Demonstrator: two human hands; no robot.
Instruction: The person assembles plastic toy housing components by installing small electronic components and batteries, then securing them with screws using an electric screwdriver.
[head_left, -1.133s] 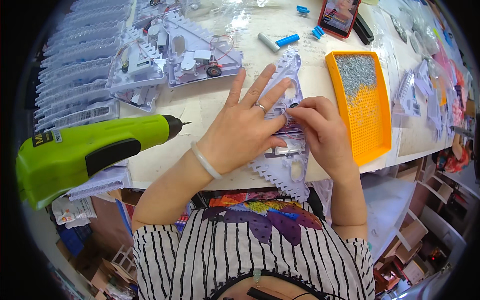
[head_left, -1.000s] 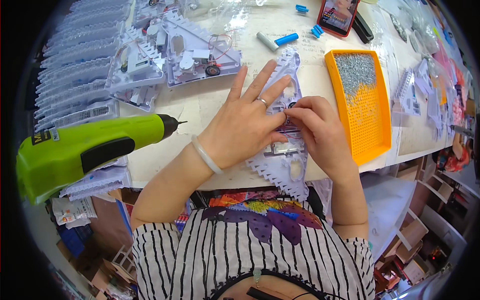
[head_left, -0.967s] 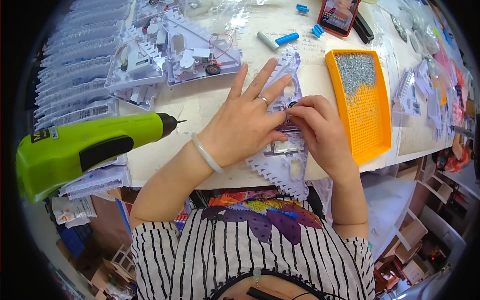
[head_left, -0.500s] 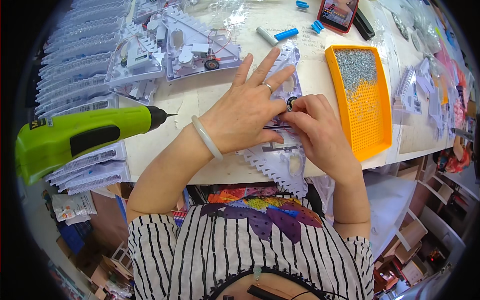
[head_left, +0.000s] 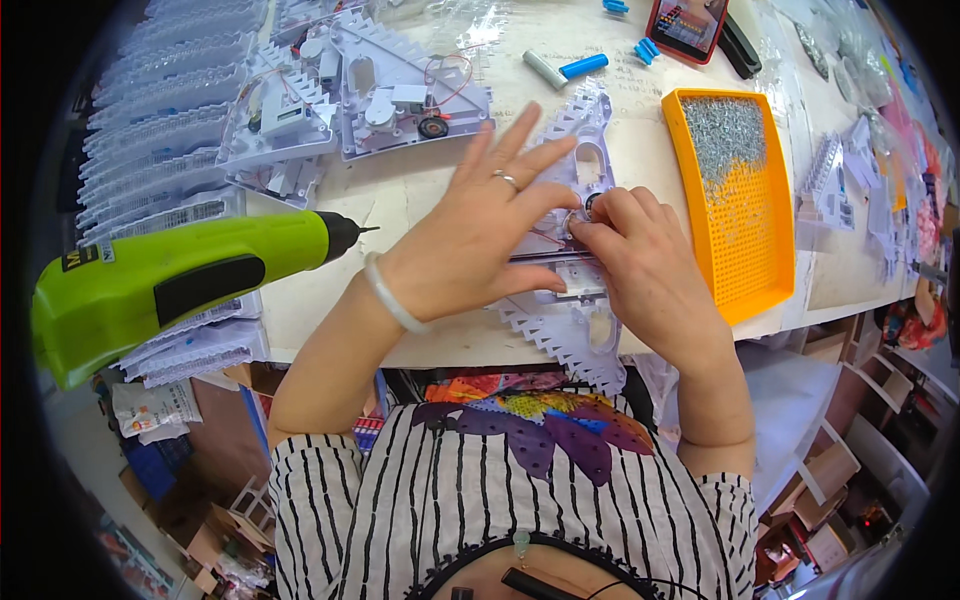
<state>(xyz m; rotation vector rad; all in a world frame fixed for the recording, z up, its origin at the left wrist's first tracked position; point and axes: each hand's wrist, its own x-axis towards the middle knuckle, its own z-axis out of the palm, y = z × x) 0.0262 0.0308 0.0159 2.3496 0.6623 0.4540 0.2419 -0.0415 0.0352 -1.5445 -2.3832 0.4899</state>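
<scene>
Workbench (head_left: 430,200) crowded; lime-green power screwdriver (head_left: 180,285) hangs idle at the left edge, orange tray of screws (head_left: 735,190) to the right. White toothed plastic housing (head_left: 570,290) lies flat at the bench's near edge. Left hand (head_left: 470,235) spread wide, palm pressing the housing down. Right hand (head_left: 650,265) pinches narrow on a small round black part (head_left: 594,204) at the housing's middle. Judged step: seating this part. Next move likely needs firm, square pressure while the housing stays pinned
</scene>
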